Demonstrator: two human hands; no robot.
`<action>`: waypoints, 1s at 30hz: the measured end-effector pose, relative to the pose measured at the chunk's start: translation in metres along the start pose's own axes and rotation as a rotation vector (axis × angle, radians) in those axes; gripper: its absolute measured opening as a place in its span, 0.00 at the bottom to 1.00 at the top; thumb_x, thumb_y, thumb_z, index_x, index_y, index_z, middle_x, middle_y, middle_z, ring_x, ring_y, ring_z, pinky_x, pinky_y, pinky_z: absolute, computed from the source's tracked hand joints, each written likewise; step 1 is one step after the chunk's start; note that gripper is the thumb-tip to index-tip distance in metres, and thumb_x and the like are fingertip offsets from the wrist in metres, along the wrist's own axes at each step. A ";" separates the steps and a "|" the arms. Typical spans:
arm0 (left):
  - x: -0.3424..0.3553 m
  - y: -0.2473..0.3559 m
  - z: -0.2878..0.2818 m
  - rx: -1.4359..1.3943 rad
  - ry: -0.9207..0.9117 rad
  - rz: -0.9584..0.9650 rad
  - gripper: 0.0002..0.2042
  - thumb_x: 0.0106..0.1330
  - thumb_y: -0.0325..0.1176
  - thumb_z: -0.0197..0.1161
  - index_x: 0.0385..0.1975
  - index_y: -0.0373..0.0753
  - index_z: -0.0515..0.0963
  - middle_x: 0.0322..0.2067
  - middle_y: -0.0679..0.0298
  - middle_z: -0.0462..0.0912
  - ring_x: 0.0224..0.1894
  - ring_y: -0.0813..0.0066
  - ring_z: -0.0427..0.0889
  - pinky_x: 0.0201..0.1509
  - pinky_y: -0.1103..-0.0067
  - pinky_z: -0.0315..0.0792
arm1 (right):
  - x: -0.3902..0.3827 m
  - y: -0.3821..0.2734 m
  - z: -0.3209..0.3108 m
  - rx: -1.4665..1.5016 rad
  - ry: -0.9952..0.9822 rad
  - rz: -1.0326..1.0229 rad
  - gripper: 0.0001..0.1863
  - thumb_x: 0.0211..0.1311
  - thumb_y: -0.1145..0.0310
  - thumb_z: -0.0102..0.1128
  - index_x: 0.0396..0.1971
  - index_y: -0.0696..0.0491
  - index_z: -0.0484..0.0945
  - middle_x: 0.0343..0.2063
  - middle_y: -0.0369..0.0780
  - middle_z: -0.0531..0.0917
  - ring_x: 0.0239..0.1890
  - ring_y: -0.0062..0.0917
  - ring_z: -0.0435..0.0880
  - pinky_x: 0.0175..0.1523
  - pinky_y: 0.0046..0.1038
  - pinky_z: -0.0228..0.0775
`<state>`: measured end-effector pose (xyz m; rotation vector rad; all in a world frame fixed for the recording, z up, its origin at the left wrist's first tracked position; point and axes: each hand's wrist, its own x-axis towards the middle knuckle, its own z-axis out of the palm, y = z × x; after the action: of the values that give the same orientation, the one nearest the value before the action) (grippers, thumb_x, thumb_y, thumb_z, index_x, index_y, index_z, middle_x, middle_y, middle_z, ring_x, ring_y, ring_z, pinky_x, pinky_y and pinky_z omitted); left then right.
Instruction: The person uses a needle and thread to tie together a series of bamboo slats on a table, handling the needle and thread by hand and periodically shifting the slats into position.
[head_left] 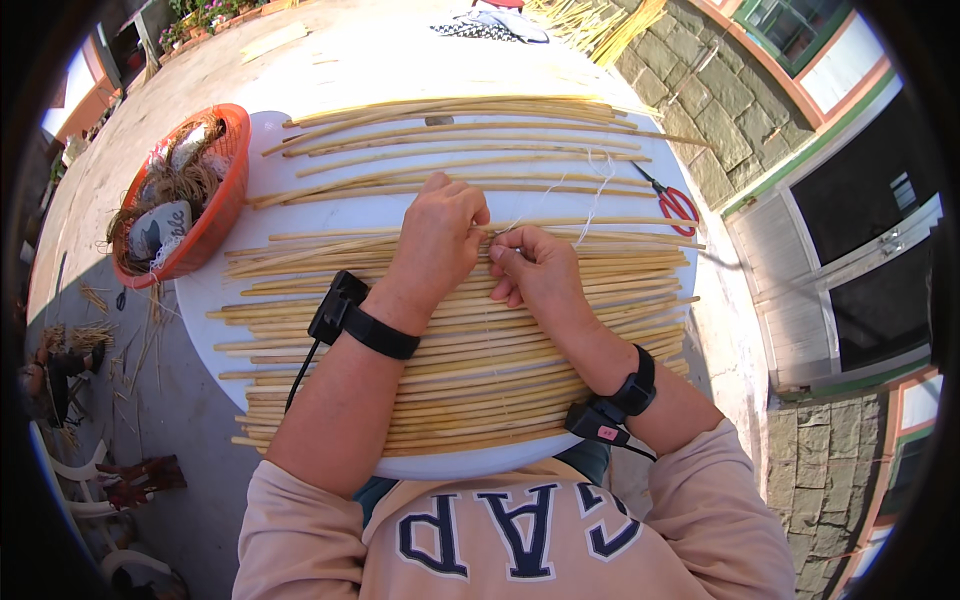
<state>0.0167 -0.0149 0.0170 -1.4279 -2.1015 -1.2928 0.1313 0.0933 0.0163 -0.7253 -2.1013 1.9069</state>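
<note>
My left hand [440, 235] is closed, its fingertips at a thin white string [606, 178] where it meets the top of a dense row of pale reed sticks [470, 360]. My right hand [530, 265] is beside it, thumb and forefinger pinched at the string on the same row, its other fingers curled. What exactly sits between the fingertips is too small to see fully. Looser sticks [450, 130] lie across the white round table [215, 350] beyond my hands. Red-handled scissors [678, 207] lie at the right edge.
An orange basket [235, 150] of twine and scraps sits at the table's left. Cloths [490, 30] and a stick bundle [610, 25] lie beyond. At far left are a person's legs [65, 375] and white chairs [75, 470]. A stone wall [700, 80] and door [800, 280] stand right.
</note>
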 end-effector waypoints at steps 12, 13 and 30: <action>0.000 0.008 -0.003 -0.011 -0.005 -0.020 0.07 0.42 0.17 0.62 0.19 0.34 0.73 0.20 0.60 0.74 0.30 0.61 0.72 0.32 0.72 0.68 | -0.006 -0.002 0.001 -0.005 -0.022 -0.017 0.05 0.63 0.74 0.55 0.34 0.59 0.77 0.20 0.37 0.78 0.17 0.18 0.80 0.18 0.17 0.67; 0.000 0.009 -0.002 -0.008 -0.001 -0.017 0.07 0.42 0.17 0.62 0.19 0.34 0.73 0.20 0.60 0.73 0.30 0.61 0.71 0.32 0.72 0.68 | -0.007 -0.002 0.001 -0.002 -0.020 -0.017 0.05 0.63 0.74 0.55 0.35 0.59 0.77 0.20 0.37 0.78 0.17 0.18 0.80 0.18 0.17 0.67; 0.000 0.007 -0.003 -0.048 -0.026 -0.089 0.09 0.40 0.17 0.66 0.19 0.35 0.73 0.20 0.61 0.74 0.30 0.62 0.72 0.32 0.72 0.68 | -0.007 -0.008 -0.004 -0.031 -0.060 0.082 0.04 0.63 0.73 0.56 0.35 0.57 0.75 0.22 0.37 0.79 0.18 0.17 0.80 0.19 0.16 0.68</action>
<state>0.0218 -0.0162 0.0223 -1.3915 -2.1881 -1.3733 0.1378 0.0929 0.0258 -0.7818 -2.1727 1.9660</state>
